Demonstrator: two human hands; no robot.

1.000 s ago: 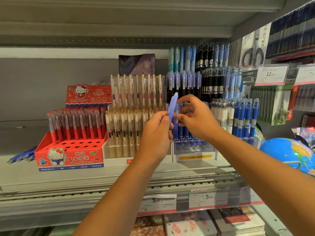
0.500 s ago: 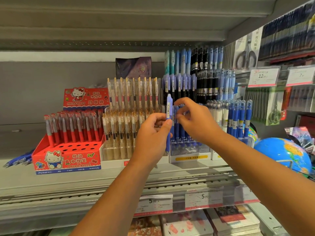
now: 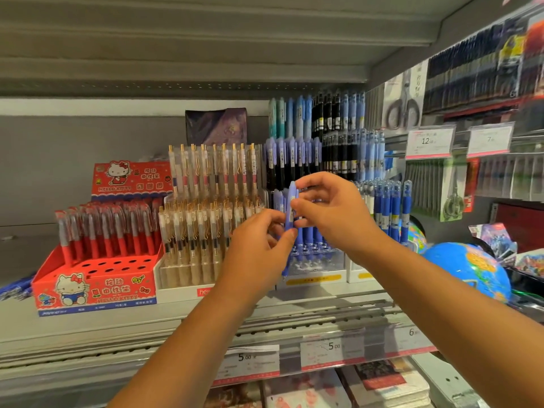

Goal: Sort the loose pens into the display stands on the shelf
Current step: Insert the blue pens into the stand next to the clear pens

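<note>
- The long grey metal shelf (image 3: 117, 328) carried the whole row of stands, and by my reading this was the slotting step, one pen on its way in. A small heap of loose dark-blue pens (image 3: 14, 288) lay at the shelf's far left edge, so plenty remained.
- The clear tiered plastic display stand (image 3: 315, 260), packed with blue pens, stood directly behind both hands. That looked like the target. The next move called for finding a free hole and lowering the tip straight down without knocking the neighbours.
- The right hand (image 3: 332, 213) was up at the stand's middle tier, and the left hand (image 3: 259, 242) was just beside it, slightly lower.
- The slim periwinkle-blue plastic pen (image 3: 290, 210) was upright between the two hands, in front of the stand and not yet seated, its lower tip hanging near the stand's base.
- The fingers were mostly curled. The left thumb (image 3: 290, 232) pinched the barrel against the left fingertips, and the right thumb (image 3: 300, 206) and fingers nipped the upper part, the remaining right fingers arched loosely above.
</note>
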